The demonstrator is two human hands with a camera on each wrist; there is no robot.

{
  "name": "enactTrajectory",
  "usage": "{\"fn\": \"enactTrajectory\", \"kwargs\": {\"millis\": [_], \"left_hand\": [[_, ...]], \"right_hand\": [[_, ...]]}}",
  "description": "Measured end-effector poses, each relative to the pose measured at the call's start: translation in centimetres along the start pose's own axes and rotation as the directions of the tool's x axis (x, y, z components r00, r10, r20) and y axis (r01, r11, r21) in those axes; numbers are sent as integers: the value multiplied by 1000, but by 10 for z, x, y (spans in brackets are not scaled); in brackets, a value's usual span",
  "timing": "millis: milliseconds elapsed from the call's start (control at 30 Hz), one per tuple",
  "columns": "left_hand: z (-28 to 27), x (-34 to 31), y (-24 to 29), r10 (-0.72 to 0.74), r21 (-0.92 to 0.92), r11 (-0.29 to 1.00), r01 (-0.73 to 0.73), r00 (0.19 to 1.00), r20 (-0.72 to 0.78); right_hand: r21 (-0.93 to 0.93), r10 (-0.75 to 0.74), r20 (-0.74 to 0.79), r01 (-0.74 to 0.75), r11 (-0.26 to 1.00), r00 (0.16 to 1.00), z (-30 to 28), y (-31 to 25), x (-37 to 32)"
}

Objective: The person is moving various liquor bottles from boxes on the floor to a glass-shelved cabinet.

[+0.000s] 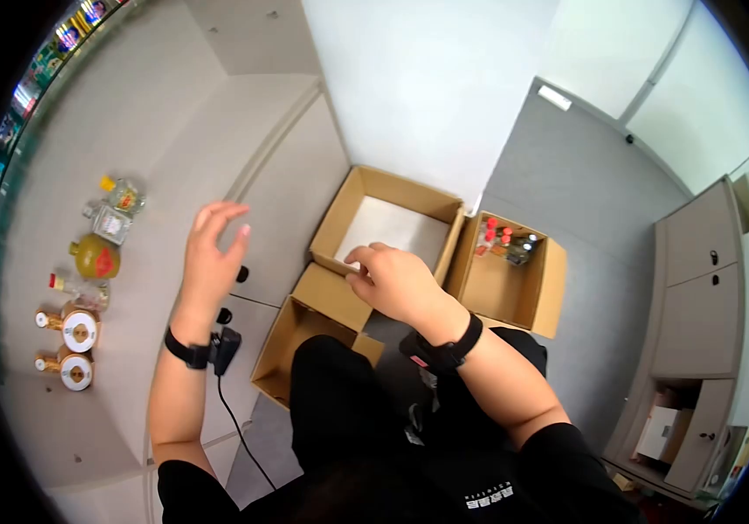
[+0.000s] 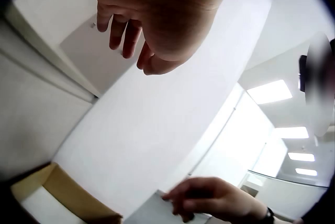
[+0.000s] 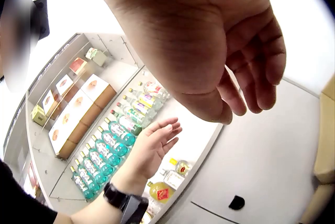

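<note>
As I look down through the head view, the pale shelf (image 1: 149, 284) takes up the left of the frame, beside grey cabinet doors (image 1: 283, 179) that slope toward the centre. Next in size, the middle carton (image 1: 409, 186) stands open just above centre, with a white bottom or sheet inside. The right carton (image 1: 501, 297), also open, holds a cluster of small bottles (image 1: 504, 242), some red-capped, toward its upper end. The lower carton (image 1: 280, 354) is partly hidden by a knee (image 1: 326, 367), so I cannot tell all that it contains.

Smaller than these, the left grip (image 1: 211, 253) hangs left of centre, fairly wide, fingers gently bent, holding nothing. The right grip (image 1: 394, 281), narrower and loosely curled, appears over the lower edge of the middle carton, with nothing visible in it; whether it touches the rim I cannot tell.

Smallest is the row of six bottles (image 1: 112, 225) on the shelf at far left. I judge that any reach for them turns on this: they lie leftward of the left grip, apart from it, and that hand is much nearer than the right. Their long axes run roughly sideways across the frame, necks leftward; I take them as standing upright.
</note>
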State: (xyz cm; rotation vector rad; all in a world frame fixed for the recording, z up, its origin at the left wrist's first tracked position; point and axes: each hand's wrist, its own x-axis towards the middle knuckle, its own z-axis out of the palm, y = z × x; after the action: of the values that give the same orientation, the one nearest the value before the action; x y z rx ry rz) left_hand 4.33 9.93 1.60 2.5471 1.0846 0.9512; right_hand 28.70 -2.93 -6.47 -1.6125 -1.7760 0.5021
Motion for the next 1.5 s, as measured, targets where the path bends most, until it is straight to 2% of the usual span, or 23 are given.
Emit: {"fn": "enactTrajectory", "kwargs": {"millis": [133, 300, 400, 433, 500, 533, 567, 600, 633, 733, 900, 967, 1067, 1133, 1300, 1367, 1500], "left_hand": [[41, -32, 46, -24, -153, 988, 32, 998, 52], [78, -67, 64, -63, -293, 951, 95, 991, 119], [93, -92, 73, -64, -305, 947, 103, 989, 136], [98, -93, 74, -75, -313, 941, 126, 983, 168], [100, -93, 75, -78, -315, 941, 122, 986, 150], [105, -97, 71, -41, -284, 955, 85, 987, 157], [106, -100, 67, -3, -253, 966, 46, 986, 169], [107, -101, 65, 24, -221, 975, 13, 987, 161], [108, -102, 64, 17, -217, 976, 19, 987, 161], [104, -109, 60, -12, -161, 986, 41, 985, 174], [91, -130, 48, -86, -82, 992, 100, 984, 156], [83, -137, 45, -87, -70, 993, 99, 983, 160], [72, -149, 44, -172, -6, 985, 174, 975, 139], [67, -156, 44, -195, 23, 981, 193, 971, 137], [61, -167, 46, -236, 80, 970, 228, 965, 114], [61, -171, 45, -292, 55, 956, 287, 949, 116], [60, -173, 44, -310, 50, 951, 306, 945, 107]], "right_hand": [[-41, 79, -24, -79, 996, 997, -33, 10, 12], [-148, 130, -23, -132, 980, 991, -52, 50, 17], [-269, 224, -10, -218, 938, 975, -67, 95, 15], [-259, 371, 44, -348, 901, 928, -80, 121, 14], [-233, 440, 62, -416, 879, 896, -81, 147, 9], [-240, 449, 22, -431, 870, 893, -81, 167, 6], [-244, 459, -17, -449, 860, 888, -77, 193, -1], [-332, 416, -27, -400, 854, 909, -70, 233, -6], [-342, 500, -26, -478, 809, 865, -64, 265, -18], [-358, 531, -16, -501, 788, 847, -49, 310, -34], [-367, 587, -114, -583, 725, 801, -24, 363, -63], [-385, 618, -81, -596, 705, 782, -11, 386, -66], [-429, 593, -150, -593, 682, 791, 3, 398, -65], [-451, 680, -24, -615, 647, 733, 2, 393, -58], [-472, 634, -20, -566, 676, 773, 15, 409, -48], [-479, 664, -7, -585, 654, 748, 16, 410, -43], [-518, 644, -76, -582, 627, 761, 29, 415, -48]]}}
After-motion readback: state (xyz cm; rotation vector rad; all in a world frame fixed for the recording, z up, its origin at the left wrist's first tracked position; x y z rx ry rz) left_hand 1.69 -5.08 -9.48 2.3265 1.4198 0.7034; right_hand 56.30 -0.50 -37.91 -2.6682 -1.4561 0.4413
